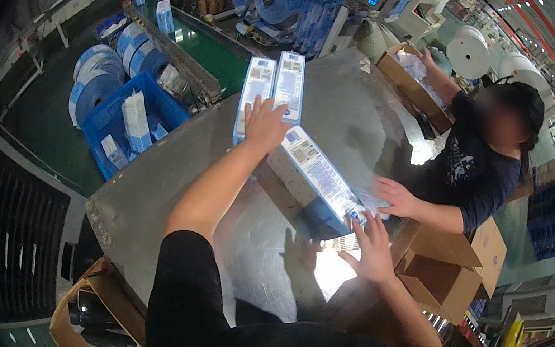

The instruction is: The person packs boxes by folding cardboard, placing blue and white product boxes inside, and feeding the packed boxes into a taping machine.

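Note:
Two long blue-and-white packages, a left one and a right one, lie side by side on the grey metal table. My left hand rests over their near ends, fingers spread. A third such package stretches from there toward me, slanting down to the right. By its near end is my right hand, open with fingers apart; the fingertips are at or against the package. A co-worker's hand reaches in from the right beside that same end, slightly blurred.
The co-worker stands at the table's right side, other arm at a carton of white material. An open empty carton sits near right. Beyond the table's left edge are a blue crate, blue rolls and a green conveyor.

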`<act>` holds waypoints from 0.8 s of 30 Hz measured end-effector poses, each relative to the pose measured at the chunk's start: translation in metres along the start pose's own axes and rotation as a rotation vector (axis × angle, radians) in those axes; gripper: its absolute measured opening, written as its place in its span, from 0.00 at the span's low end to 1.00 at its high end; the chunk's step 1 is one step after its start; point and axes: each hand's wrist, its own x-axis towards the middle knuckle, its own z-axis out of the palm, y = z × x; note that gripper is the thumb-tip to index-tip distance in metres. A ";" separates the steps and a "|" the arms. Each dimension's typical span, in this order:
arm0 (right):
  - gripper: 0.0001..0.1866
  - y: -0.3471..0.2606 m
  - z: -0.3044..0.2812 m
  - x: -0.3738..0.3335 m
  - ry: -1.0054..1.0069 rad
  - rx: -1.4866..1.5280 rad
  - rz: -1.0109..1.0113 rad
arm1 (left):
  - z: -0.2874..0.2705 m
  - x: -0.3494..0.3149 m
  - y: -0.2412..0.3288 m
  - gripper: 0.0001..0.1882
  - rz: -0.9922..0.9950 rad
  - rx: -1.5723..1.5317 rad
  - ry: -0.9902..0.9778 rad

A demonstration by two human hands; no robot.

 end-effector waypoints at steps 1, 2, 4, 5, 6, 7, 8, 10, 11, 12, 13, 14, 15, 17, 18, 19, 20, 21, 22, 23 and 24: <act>0.41 -0.010 0.005 0.016 -0.038 0.036 0.005 | -0.002 0.007 -0.009 0.25 -0.055 0.042 0.009; 0.38 -0.015 0.018 0.014 0.039 0.115 -0.060 | -0.004 0.014 -0.013 0.26 -0.099 0.073 0.020; 0.31 -0.027 0.026 -0.001 0.006 0.217 -0.172 | -0.008 0.022 -0.025 0.28 -0.221 0.104 0.036; 0.27 -0.036 0.019 -0.016 -0.100 0.245 -0.211 | -0.011 0.023 -0.033 0.29 -0.292 0.105 0.039; 0.26 -0.044 0.019 -0.035 -0.163 0.227 -0.190 | -0.005 0.023 -0.041 0.31 -0.366 -0.001 0.035; 0.24 -0.049 0.017 -0.057 -0.213 0.232 -0.178 | -0.008 0.021 -0.047 0.32 -0.441 -0.079 0.034; 0.23 -0.053 0.014 -0.075 -0.203 0.288 -0.134 | -0.004 0.016 -0.065 0.33 -0.457 -0.194 0.038; 0.22 -0.052 0.014 -0.114 -0.189 0.328 -0.039 | 0.015 0.007 -0.096 0.37 -0.429 -0.610 -0.083; 0.21 -0.048 0.014 -0.136 -0.191 0.317 0.007 | 0.024 -0.003 -0.108 0.39 -0.389 -0.907 -0.208; 0.21 -0.046 0.014 -0.154 -0.191 0.309 0.057 | 0.029 -0.014 -0.110 0.40 -0.338 -1.199 -0.339; 0.21 -0.044 0.015 -0.166 -0.159 0.323 0.082 | 0.027 -0.024 -0.100 0.44 -0.438 -1.184 -0.324; 0.20 -0.043 0.017 -0.174 -0.127 0.340 0.095 | 0.039 -0.034 -0.105 0.46 -0.491 -1.161 -0.348; 0.20 -0.040 0.019 -0.180 -0.096 0.356 0.107 | 0.050 -0.046 -0.109 0.48 -0.545 -1.139 -0.371; 0.19 -0.027 0.020 -0.188 -0.067 0.352 0.068 | 0.023 -0.076 -0.073 0.51 -0.726 -1.079 -0.441; 0.19 -0.024 0.018 -0.193 -0.056 0.353 0.038 | 0.050 -0.095 -0.082 0.52 -0.660 -1.218 -0.458; 0.19 -0.025 0.018 -0.198 -0.020 0.327 0.084 | 0.036 -0.109 -0.052 0.49 -0.696 -1.158 -0.487; 0.19 -0.027 0.016 -0.203 0.012 0.310 0.110 | 0.033 -0.131 -0.038 0.48 -0.567 -1.256 -0.474; 0.19 -0.029 0.014 -0.212 0.046 0.287 0.155 | -0.002 -0.145 0.000 0.49 -0.682 -1.229 -0.619; 0.21 -0.022 0.014 -0.221 0.026 0.288 0.107 | 0.008 -0.174 0.001 0.48 -0.649 -1.193 -0.572; 0.21 -0.018 0.015 -0.235 0.035 0.290 0.136 | 0.018 -0.195 0.009 0.45 -0.444 -1.327 -0.641; 0.22 -0.013 0.017 -0.249 0.046 0.296 0.156 | 0.074 -0.234 -0.002 0.43 -0.517 -1.293 -0.586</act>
